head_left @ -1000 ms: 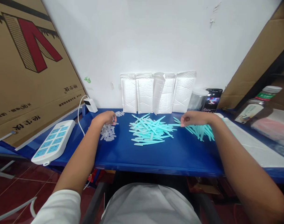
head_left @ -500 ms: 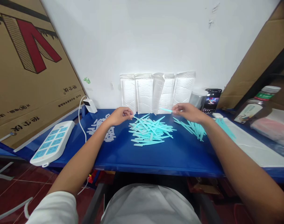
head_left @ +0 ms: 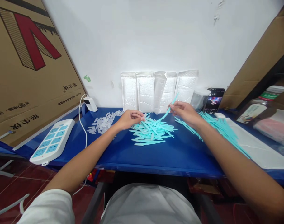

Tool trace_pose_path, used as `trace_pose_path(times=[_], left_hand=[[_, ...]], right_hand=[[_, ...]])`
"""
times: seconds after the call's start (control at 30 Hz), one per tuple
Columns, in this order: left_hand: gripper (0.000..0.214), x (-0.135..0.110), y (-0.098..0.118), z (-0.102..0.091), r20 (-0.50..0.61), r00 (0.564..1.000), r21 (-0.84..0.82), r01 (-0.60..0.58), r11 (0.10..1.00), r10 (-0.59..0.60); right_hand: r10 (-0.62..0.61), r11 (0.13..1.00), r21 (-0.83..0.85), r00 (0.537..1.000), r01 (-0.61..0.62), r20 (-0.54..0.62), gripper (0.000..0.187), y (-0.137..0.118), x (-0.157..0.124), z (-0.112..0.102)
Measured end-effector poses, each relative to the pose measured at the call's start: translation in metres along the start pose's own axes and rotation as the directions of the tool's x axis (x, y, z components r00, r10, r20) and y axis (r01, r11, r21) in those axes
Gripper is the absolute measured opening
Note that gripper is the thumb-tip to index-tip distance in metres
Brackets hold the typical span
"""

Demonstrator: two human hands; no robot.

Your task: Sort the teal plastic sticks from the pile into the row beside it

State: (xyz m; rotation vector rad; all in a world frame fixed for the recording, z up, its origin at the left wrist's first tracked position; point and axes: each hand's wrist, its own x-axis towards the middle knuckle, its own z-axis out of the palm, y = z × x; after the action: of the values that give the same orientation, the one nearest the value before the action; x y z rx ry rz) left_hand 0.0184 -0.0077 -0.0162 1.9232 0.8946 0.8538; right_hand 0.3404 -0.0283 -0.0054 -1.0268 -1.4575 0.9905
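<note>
My right hand [head_left: 182,112] pinches a thin teal plastic stick [head_left: 168,110], held tilted above the pile of teal sticks [head_left: 151,130] in the middle of the blue table [head_left: 174,152]. My left hand [head_left: 130,119] is closed at the left edge of that pile, fingers curled together; what they hold is too small to make out. A heap of small clear caps [head_left: 102,124] lies left of that hand. A second row of teal sticks [head_left: 216,127] lies on the right, partly under my right forearm.
White padded envelopes [head_left: 156,91] lean on the wall behind the piles. A clear jar [head_left: 199,99] and a phone [head_left: 214,99] stand at the back right. A white power strip [head_left: 52,141] and charger [head_left: 90,104] lie left. Cardboard sheets stand on both sides.
My left hand moved right from the clear caps to the teal pile. My right hand lifted a teal stick off the right row and brought it over the middle pile.
</note>
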Motion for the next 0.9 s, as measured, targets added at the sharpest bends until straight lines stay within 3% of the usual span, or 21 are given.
trace_pose_path(times=[0.13,0.43,0.67,0.9], left_hand=[[0.043,-0.004,0.008,0.008,-0.019,1.0,-0.031,-0.012,0.999,0.012],[0.042,-0.007,0.012,0.033,0.009,0.999,-0.146,-0.042,0.988,0.044],[0.046,-0.005,-0.001,0.036,0.043,0.999,-0.163,-0.021,0.986,0.028],[0.049,-0.005,0.005,0.035,0.065,0.998,-0.198,0.036,0.98,-0.023]], right_hand=[[0.016,0.998,0.057,0.998,-0.013,-0.057,0.044,-0.004,-0.003,0.009],[0.044,0.975,0.215,0.994,-0.064,0.099,0.034,-0.01,-0.01,0.018],[0.051,0.984,0.167,0.994,-0.066,0.093,0.027,-0.009,-0.009,0.018],[0.009,0.997,0.079,0.989,-0.021,0.148,0.024,-0.009,-0.011,0.02]])
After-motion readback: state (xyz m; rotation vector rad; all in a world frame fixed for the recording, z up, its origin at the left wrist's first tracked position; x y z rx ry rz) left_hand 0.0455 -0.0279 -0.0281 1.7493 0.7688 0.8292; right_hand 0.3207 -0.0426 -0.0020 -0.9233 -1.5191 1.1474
